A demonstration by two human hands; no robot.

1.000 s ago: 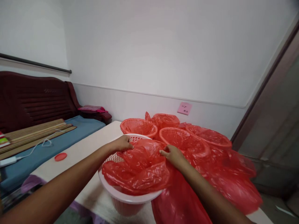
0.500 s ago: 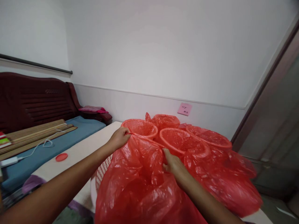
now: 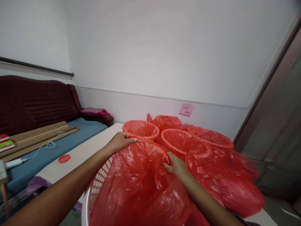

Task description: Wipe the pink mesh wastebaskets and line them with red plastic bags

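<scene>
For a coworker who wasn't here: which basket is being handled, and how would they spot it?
Below the pink note on the wall, red baskets crowd a white table. Nearest you sits the only white basket, lined with a red bag held by the left hand and right hand.

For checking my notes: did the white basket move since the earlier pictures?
Yes, the white basket moved toward the person, away from the red basket at the far table end.

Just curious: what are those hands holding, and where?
The left hand and right hand grip the top edge of a red plastic bag lining a white basket.
</scene>
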